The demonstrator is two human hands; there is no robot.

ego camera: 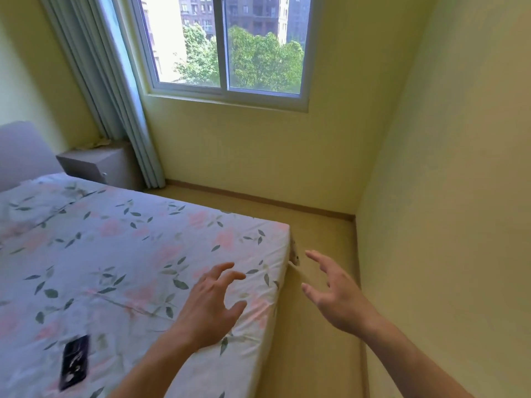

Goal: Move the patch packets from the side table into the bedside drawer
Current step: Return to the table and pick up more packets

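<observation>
Now both hands are raised in front of the person and hold nothing. The left hand (214,303) is over the corner of the bed (120,254), its fingers spread and loosely bent, not touching the floral sheet as far as one can see. The right hand (334,294) is over the strip of floor (316,242) between the bed and the yellow wall (448,196), fingers also spread and relaxed, with the palm turned toward the left hand.

Some pale, flat things, maybe the patch packets (96,144), lie on top of the bedside cabinet (97,165) in the far left corner, but they are too small and blurred to be sure. This cabinet stands between the grey headboard (23,150) and the light blue curtain (115,90), well apart from both hands. A small knob shows on its front; whether its drawer is pulled out or closed I cannot tell.

On the sheet, near the left forearm, lies a dark phone (74,361). Above, the window (227,44) shows green trees and tall buildings.
</observation>
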